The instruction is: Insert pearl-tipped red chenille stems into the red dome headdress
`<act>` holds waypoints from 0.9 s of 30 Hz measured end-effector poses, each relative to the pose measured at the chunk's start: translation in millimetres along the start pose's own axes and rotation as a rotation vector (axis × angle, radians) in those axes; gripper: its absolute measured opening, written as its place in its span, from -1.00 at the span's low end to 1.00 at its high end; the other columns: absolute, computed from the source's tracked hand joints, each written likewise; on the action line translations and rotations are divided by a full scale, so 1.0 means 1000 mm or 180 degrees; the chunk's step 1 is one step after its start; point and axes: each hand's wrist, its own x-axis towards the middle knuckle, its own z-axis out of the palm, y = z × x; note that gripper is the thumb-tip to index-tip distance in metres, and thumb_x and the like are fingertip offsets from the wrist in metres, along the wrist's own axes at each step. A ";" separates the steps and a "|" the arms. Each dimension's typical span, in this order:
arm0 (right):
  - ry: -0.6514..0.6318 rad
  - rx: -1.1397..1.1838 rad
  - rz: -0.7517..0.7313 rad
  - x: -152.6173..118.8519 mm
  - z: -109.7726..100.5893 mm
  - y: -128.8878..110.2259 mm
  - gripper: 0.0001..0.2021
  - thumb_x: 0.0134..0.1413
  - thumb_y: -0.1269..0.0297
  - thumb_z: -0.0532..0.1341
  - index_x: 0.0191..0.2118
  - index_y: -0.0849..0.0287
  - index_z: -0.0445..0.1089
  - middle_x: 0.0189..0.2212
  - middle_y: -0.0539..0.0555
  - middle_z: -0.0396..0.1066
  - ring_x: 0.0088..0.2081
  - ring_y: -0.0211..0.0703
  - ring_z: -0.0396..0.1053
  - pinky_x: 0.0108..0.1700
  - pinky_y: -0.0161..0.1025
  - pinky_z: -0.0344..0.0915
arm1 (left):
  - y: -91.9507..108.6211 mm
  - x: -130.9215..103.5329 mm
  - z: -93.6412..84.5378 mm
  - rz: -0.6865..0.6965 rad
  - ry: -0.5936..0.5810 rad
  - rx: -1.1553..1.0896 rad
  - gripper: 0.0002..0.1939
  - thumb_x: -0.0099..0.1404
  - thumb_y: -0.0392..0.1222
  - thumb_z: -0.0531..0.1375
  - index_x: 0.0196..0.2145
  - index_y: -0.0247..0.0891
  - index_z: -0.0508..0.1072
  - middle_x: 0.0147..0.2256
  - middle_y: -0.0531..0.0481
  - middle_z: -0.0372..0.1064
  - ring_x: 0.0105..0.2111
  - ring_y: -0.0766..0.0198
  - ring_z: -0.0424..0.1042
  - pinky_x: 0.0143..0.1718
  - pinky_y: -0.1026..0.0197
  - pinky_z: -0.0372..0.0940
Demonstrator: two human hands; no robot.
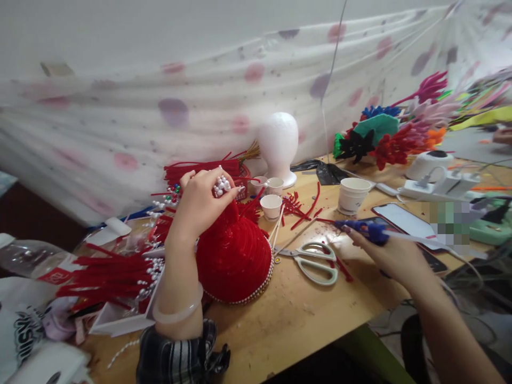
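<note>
Head view. The red hat stands on the counter, wide rim down and narrow peak up, its broad base presumably giving it a steady footing. The left hand reaches over the hat from its left side with fingers curled round the peak, a hold that would prevent turning or tipping. White beads show between thumb and index finger; whether they are pinched or fixed to the peak cannot be told. To the right of the hat, the right hand has its fingers wrapped round a blue glue gun. Its nozzle points toward the hat, well apart from it, a grip that seems to set the nozzle ahead of the fingers.

Just right of the hat lie the scissors, blades toward it and handles toward the right hand, apparently for easy reach. Behind the hat stand a paper cup, probably for small parts, and, farther back, a foam head, seemingly set out of the hands' way. Left of the hat, red strips, many bead-tipped, lie together partly over a white tray, an arrangement that would suit picking.
</note>
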 end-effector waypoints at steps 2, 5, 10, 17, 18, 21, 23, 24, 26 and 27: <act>-0.0205 -0.0289 0.0025 -0.002 0.004 0.010 -0.50 -0.08 -0.26 0.17 -0.54 0.14 0.47 -0.64 0.13 0.43 -0.45 0.17 0.44 -0.47 -0.14 0.21 | -0.001 0.000 0.000 0.0017 0.0017 0.0024 -0.90 0.21 -0.16 0.22 -0.44 -0.13 0.38 -0.37 0.08 0.46 -0.24 0.15 0.42 0.02 0.03 0.17; -0.0307 -0.0673 -0.0137 -0.013 -0.001 0.019 -0.45 -0.03 -0.28 0.09 -0.48 0.17 0.47 -0.58 0.17 0.47 -0.46 0.16 0.44 -0.47 -0.12 0.23 | -0.002 0.000 0.001 0.0038 0.0056 0.0039 -0.90 0.21 -0.17 0.23 -0.44 -0.14 0.38 -0.36 0.07 0.47 -0.24 0.15 0.41 0.01 0.02 0.17; 0.0165 -0.1105 -0.0102 -0.059 -0.022 0.012 -0.45 -0.10 -0.27 0.13 -0.36 0.18 0.49 -0.37 0.29 0.52 -0.30 0.28 0.46 -0.27 0.05 0.32 | -0.003 0.000 0.001 0.0067 0.0001 0.0056 -0.89 0.23 -0.17 0.24 -0.43 -0.16 0.38 -0.38 0.08 0.46 -0.26 0.16 0.40 0.00 0.01 0.17; -0.1082 0.0850 -0.0346 -0.040 -0.001 -0.082 -0.53 0.07 -0.17 0.15 -0.18 0.17 0.41 -0.56 0.01 0.38 -0.54 -0.22 0.31 -0.52 -0.30 0.21 | -0.004 0.000 0.001 0.0086 0.0058 0.0046 -0.91 0.22 -0.18 0.25 -0.41 -0.17 0.40 -0.36 0.05 0.47 -0.25 0.16 0.39 -0.02 0.01 0.17; -0.1202 0.1031 -0.0374 -0.025 0.009 -0.097 -0.50 0.07 -0.18 0.16 -0.11 0.19 0.38 -0.56 -0.01 0.35 -0.57 -0.25 0.26 -0.56 -0.32 0.15 | -0.005 0.000 0.001 0.0092 0.0054 0.0043 -0.91 0.23 -0.18 0.24 -0.41 -0.17 0.40 -0.36 0.05 0.47 -0.26 0.16 0.39 -0.02 0.01 0.17; -0.1668 0.1443 -0.0424 0.019 0.040 -0.131 -0.41 0.04 -0.17 0.19 0.00 0.24 0.31 -0.56 -0.05 0.31 -0.61 -0.32 0.16 -0.60 -0.34 0.08 | -0.006 -0.001 0.002 0.0118 0.0048 0.0046 -0.92 0.24 -0.18 0.23 -0.40 -0.17 0.40 -0.38 0.06 0.46 -0.28 0.17 0.39 0.02 -0.04 0.13; -0.1631 0.1768 -0.0498 0.041 0.056 -0.147 -0.48 0.05 -0.11 0.21 -0.06 0.26 0.34 -0.57 -0.07 0.27 -0.60 -0.35 0.15 -0.58 -0.35 0.08 | -0.006 -0.001 0.002 0.0131 0.0058 0.0043 -0.92 0.24 -0.18 0.23 -0.40 -0.17 0.41 -0.39 0.07 0.45 -0.29 0.18 0.39 0.04 -0.06 0.11; -0.1638 0.1877 -0.0624 0.049 0.061 -0.152 -0.54 0.05 -0.07 0.22 -0.12 0.26 0.36 -0.58 -0.08 0.26 -0.60 -0.36 0.14 -0.57 -0.36 0.08 | -0.007 -0.001 0.002 0.0136 0.0060 0.0038 -0.92 0.24 -0.18 0.23 -0.40 -0.17 0.40 -0.39 0.07 0.45 -0.29 0.18 0.39 0.04 -0.06 0.11; -0.1671 0.2009 -0.0921 0.058 0.065 -0.162 -0.66 0.05 0.01 0.24 -0.28 0.25 0.38 -0.58 -0.08 0.26 -0.58 -0.38 0.15 -0.54 -0.37 0.09 | -0.007 -0.001 0.002 0.0140 0.0059 0.0024 -0.92 0.24 -0.18 0.23 -0.40 -0.17 0.40 -0.39 0.07 0.44 -0.28 0.18 0.39 0.03 -0.06 0.12; -0.1741 0.2043 -0.1059 0.060 0.065 -0.166 -0.69 0.05 0.04 0.24 -0.34 0.25 0.38 -0.57 -0.07 0.28 -0.57 -0.39 0.17 -0.52 -0.37 0.10 | -0.008 -0.001 0.002 0.0138 0.0056 0.0021 -0.91 0.24 -0.18 0.23 -0.40 -0.17 0.40 -0.39 0.08 0.44 -0.28 0.18 0.39 0.03 -0.05 0.12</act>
